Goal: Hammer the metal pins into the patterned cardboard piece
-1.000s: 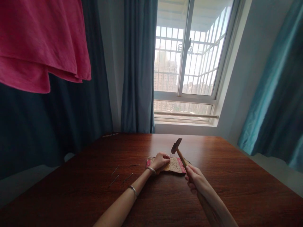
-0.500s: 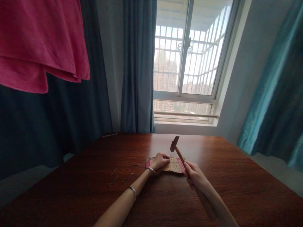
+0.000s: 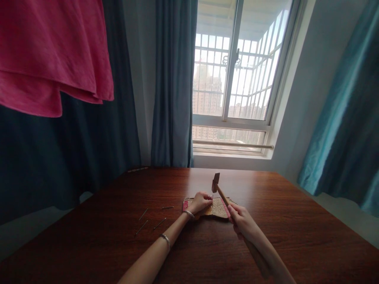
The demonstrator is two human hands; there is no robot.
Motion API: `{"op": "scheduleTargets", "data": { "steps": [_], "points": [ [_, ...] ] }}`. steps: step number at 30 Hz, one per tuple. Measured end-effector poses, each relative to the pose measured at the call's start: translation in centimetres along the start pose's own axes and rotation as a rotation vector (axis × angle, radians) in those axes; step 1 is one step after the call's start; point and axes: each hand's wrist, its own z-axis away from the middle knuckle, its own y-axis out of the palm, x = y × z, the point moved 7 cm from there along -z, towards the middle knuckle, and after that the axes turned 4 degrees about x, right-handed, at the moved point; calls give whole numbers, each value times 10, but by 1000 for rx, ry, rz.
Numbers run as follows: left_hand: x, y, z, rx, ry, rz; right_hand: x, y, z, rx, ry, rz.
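A small tan board (image 3: 218, 207) with pink ends and many holes lies on the wooden table (image 3: 266, 205). My left hand (image 3: 200, 202) rests on the board's left part, fingers pinched round a thin upright nail (image 3: 212, 195). My right hand (image 3: 243, 223) grips the wooden handle of a hammer (image 3: 216, 185). The hammer's dark metal head sits right at the top of the nail.
Several loose nails (image 3: 154, 219) lie on the table left of the board. A window with blue curtains is behind the table. Pink cloth (image 3: 53, 51) hangs at the upper left.
The hammer head has swung down and left, from above the board to the top of the nail. My left hand has stayed on the nail.
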Motion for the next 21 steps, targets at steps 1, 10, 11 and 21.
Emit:
{"op": "scheduleTargets", "data": {
  "steps": [1, 10, 11, 21],
  "points": [
    [0, 0, 0, 0, -4, -4, 0, 0, 0, -8, -3, -10],
    [-2, 0, 1, 10, 4, -32, 2, 0, 1, 23, 24, -31],
    [-2, 1, 1, 13, 3, -35, 2, 0, 0, 20, 23, -30],
    [3, 3, -1, 44, 2, -48, 6, -1, 3, 12, 21, -30]
  ]
}}
